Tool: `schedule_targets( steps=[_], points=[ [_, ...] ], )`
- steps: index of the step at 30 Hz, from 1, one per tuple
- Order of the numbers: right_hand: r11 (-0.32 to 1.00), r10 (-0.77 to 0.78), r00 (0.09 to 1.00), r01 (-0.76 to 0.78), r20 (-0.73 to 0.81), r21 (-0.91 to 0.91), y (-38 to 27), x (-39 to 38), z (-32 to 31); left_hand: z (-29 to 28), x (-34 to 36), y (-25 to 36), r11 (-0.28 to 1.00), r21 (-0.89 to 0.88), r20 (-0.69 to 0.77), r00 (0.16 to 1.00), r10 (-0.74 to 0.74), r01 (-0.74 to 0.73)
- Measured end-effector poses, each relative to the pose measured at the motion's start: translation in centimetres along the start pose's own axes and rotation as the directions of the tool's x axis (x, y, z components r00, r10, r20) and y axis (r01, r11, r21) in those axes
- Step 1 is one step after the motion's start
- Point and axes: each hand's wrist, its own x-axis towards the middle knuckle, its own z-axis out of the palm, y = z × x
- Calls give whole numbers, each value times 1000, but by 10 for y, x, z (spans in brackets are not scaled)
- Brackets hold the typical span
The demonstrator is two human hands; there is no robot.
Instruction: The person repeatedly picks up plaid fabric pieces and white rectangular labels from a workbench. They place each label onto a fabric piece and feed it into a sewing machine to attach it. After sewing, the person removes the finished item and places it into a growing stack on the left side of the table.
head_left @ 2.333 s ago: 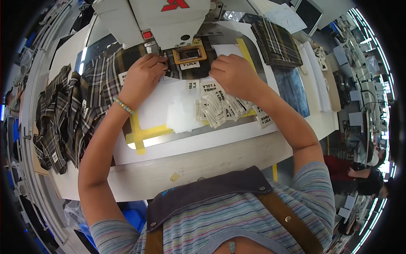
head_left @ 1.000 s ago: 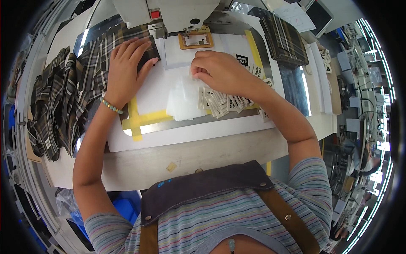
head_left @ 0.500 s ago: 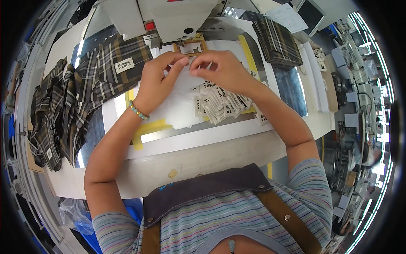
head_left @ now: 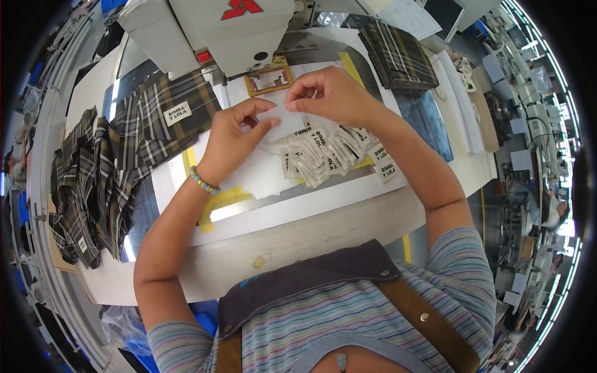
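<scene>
- Head view shows both of my hands raised just above the surface (head_left: 348,230), in front of the white sewing machine (head_left: 230,31), holding one small white label (head_left: 283,121) between them
- My left hand (head_left: 233,140) pinches the label's left end between thumb and fingers; my right hand (head_left: 333,96) is curled tight on the right end, so neither hand is free
- I judge this to be the picking and straightening step: a single label taken up and not yet set under the orange-framed clamp (head_left: 268,79) just beyond my fingers
- As I read it, placing it calls for a flat, square lay inside that frame, with fingers kept clear of the clamp
- This label looks thin, pale and limp, probably woven tape, though glare washes out its face
- More labels lie in a loose pile (head_left: 326,155) below my right hand, touching one another
- A plaid fabric piece (head_left: 168,121) with a label already on it lies to the left, and a folded plaid stack (head_left: 398,53) sits to the right
</scene>
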Motion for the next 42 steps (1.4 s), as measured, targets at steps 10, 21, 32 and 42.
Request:
schedule_targets(
  steps=[10,21,32,42],
  points=[
    [949,311,939,-299,-147,95,60,43,-21,1,-3,4,717,505,179,871,457,-480],
    [981,113,977,-138,-183,-136,61,45,-22,5,-9,-1,619,691,275,928,251,-372],
    [714,-202,977,192,64,-674,65,-10,17,0,-10,1,613,712,264,940,216,-341],
    [752,-190,982,150,7,-642,57,-5,32,4,-11,3,606,740,230,957,179,-291]
  ],
)
